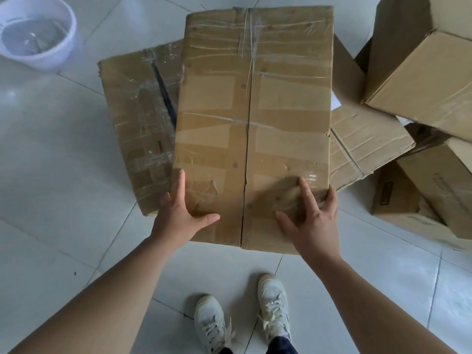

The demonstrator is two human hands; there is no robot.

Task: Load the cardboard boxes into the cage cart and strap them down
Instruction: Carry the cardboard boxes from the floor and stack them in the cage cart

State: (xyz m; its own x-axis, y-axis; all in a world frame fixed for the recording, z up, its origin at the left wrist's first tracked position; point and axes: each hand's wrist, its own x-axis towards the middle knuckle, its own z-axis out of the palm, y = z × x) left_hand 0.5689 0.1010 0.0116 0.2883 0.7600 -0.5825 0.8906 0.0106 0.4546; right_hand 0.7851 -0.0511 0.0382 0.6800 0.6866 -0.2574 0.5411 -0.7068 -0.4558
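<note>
Forearms and white sneakers (273, 302) seen nearest, on tiled floor (51, 175). White plastic bucket (38, 34) noted far left. Lower taped box (138, 123) set on floor, partly covered by top cardboard box (255, 111). Left hand (178, 213) laid along its near-left edge, fingers straight, thumb on top face, nothing clamped. Long axis of top cardboard box directed straight away from body, near end framed by both hands, neither nearer. Right hand (311, 221) spread flat on near-right corner, uncurled. Stacked cartons (421, 72) piled right. No cage cart seen.

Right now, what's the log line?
left hand: flat on taped brown cardboard box, left edge | right hand: fingers spread on top | cage cart: unseen
</note>
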